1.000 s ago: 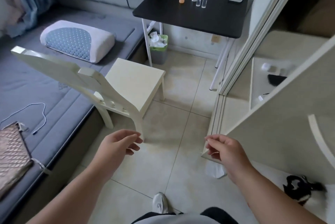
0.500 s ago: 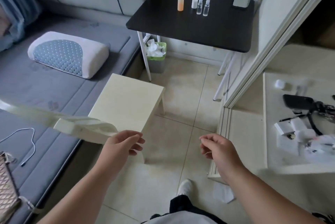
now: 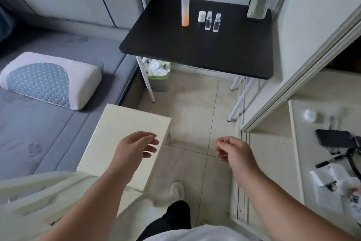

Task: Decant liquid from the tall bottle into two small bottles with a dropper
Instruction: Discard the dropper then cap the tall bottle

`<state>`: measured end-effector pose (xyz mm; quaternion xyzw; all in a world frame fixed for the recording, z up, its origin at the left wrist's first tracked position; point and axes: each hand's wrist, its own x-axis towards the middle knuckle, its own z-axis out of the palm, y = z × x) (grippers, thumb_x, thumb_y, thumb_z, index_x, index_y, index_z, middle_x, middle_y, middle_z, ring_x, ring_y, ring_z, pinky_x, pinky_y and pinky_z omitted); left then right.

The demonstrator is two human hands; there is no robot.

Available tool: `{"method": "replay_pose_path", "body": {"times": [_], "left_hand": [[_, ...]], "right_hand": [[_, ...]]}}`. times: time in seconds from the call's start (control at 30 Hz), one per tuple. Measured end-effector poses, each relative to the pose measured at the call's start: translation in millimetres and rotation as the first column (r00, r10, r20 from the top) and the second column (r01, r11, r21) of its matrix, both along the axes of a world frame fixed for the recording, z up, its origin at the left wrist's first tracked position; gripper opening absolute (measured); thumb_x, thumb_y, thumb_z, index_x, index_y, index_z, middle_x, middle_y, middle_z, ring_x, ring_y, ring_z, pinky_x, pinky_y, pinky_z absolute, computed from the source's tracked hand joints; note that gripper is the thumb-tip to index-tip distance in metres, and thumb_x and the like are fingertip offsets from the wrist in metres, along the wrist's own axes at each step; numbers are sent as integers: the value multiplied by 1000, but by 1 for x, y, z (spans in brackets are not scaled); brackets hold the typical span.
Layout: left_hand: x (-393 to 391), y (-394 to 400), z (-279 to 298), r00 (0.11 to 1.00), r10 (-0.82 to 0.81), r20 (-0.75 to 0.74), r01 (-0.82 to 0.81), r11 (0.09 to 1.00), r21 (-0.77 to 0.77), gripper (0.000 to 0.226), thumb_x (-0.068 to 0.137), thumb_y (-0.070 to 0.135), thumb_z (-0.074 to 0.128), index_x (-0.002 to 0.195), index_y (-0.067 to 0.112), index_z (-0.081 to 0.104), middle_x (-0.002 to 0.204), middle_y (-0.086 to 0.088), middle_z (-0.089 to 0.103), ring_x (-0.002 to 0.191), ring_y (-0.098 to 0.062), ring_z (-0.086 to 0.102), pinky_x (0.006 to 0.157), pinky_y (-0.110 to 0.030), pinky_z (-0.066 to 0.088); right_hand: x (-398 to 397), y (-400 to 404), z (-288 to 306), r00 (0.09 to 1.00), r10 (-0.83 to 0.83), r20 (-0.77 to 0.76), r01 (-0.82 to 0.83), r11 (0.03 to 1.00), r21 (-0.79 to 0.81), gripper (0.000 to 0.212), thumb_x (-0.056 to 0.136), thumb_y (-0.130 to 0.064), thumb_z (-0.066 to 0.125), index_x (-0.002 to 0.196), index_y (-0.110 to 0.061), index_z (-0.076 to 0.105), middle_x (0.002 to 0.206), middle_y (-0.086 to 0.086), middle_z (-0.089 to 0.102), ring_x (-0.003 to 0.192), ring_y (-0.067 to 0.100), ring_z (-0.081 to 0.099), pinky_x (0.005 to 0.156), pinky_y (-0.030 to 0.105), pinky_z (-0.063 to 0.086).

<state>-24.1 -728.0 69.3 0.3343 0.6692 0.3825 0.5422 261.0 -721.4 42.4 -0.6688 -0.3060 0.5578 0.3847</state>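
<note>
the tall bottle [image 3: 185, 10] stands on the black counter [image 3: 195, 49], two small bottles [image 3: 212, 21] just beside it. my left hand [image 3: 134, 149] hangs open, my right hand [image 3: 232, 151] loosely curled, both empty, well short. i judge the chair [image 3: 125, 143] between could trip me.

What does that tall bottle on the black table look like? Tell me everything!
The tall bottle is a slim, see-through tube that looks like plastic. It stands upright near the back of the black table, left of a small white cap and two small clear bottles. Orange liquid fills its lower part and fades paler higher up. Its top narrows slightly. No hand touches it.
</note>
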Motion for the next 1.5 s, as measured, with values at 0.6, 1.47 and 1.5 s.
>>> {"method": "replay_pose_path", "body": {"times": [0.6,1.47,1.5], "left_hand": [[-15,227,-4,986,-128,-111,128,992,-1,23,97,8,59,91,17,79,90,-6,77,77,-23,72,70,-36,53],[26,546,14,993,-22,-114,22,1000,-3,21,99,9,59,97,16,78,92,-6,78,85,-28,74,78,-41,58],[24,563,14,993,-36,-114,35,999,-9,20,99,9,59,98,16,78,92,-5,78,86,-28,74,80,-42,59]], "right_hand": [[25,212,0,1000,-7,-2,7,1000,-29,27,93,-4,63,79,-21,80,73,2,73,63,15,66,64,30,51],[53,568,33,978,184,94,-183,983,-20,23,94,-8,64,83,-21,79,79,3,75,70,15,70,68,29,55],[49,581,36,981,173,89,-173,985,-12,22,94,-9,65,82,-20,79,79,3,75,70,15,70,68,29,55]]}}
